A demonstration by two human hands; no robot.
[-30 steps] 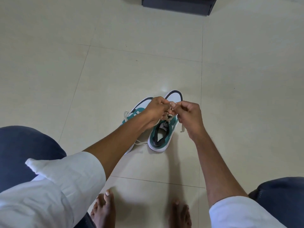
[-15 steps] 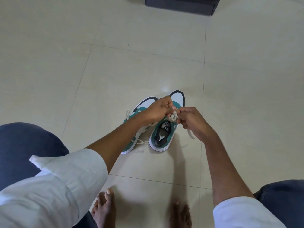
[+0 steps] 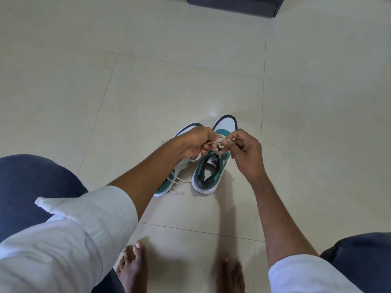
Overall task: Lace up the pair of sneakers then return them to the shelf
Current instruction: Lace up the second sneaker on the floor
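My left hand [image 3: 195, 142] and right hand [image 3: 245, 152] were both pinched on the white lace [image 3: 218, 142] above the right-side teal sneaker [image 3: 213, 172], which stood on the floor [image 3: 148, 92] touching its mate [image 3: 179, 166]. To knot it well, I judged I should keep both ends equally taut and draw them apart level, not lifting the shoe.

Tiled floor [image 3: 190, 81], two sneakers [image 3: 208, 176], bare feet [image 3: 132, 267]

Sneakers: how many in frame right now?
2. One teal-and-white sneaker sits on the floor under both hands; the second teal-and-white sneaker lies just left of it, mostly hidden by the left forearm.
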